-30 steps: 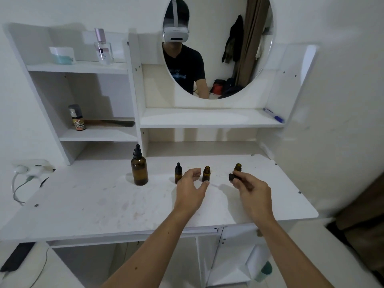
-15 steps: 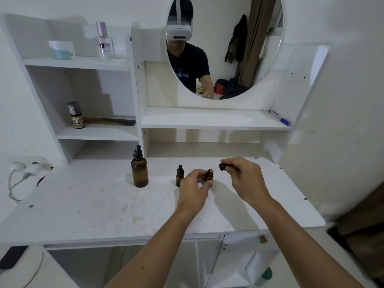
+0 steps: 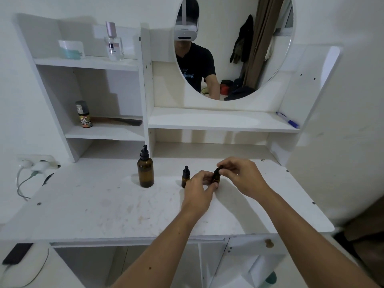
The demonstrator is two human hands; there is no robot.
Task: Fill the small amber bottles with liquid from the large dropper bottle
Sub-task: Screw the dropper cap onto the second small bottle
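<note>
The large amber dropper bottle (image 3: 145, 169) stands capped on the white desk (image 3: 104, 204), left of my hands. A small amber bottle (image 3: 185, 177) with a black dropper cap stands just left of my left hand (image 3: 198, 191). That hand pinches a second small amber bottle (image 3: 216, 179) at its base, upright on the desk. My right hand (image 3: 242, 176) pinches the black dropper cap (image 3: 218, 171) on top of this bottle. A third small bottle seen earlier is hidden behind my right hand.
Shelves rise behind the desk with a perfume bottle (image 3: 113, 43), a jar (image 3: 71, 49), a small spray can (image 3: 84, 115), a comb (image 3: 122, 121) and a blue pen (image 3: 287, 119). A round mirror (image 3: 234, 46) hangs above. A socket with cables (image 3: 35, 164) sits left.
My right hand carried the black dropper cap from the right-hand bottle over to the middle small bottle and set it on its neck. My left hand closed on that bottle's base.
</note>
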